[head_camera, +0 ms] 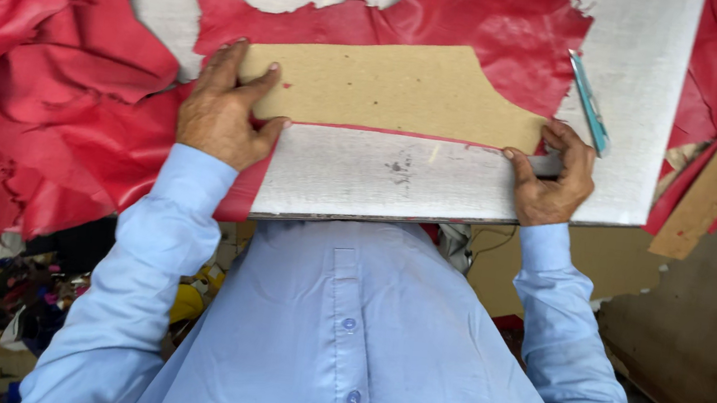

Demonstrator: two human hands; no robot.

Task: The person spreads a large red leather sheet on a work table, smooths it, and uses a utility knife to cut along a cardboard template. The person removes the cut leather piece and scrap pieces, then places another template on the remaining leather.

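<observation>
A tan cardboard pattern piece [395, 88] lies on a sheet of red leather [489, 26] spread over a grey cutting board [380, 177]. My left hand [224, 108] presses flat on the pattern's left end, fingers spread. My right hand [553, 175] is closed around a grey tool handle [548, 166] at the pattern's lower right corner, where the leather's cut edge runs along the pattern. The tool's tip is hidden by my fingers.
A heap of crumpled red leather [37, 71] lies at the left. A teal-handled tool [589, 102] rests on the board at the right. More red pieces and a tan cardboard strip [710, 195] lie at the far right. Clutter sits below the board's edge.
</observation>
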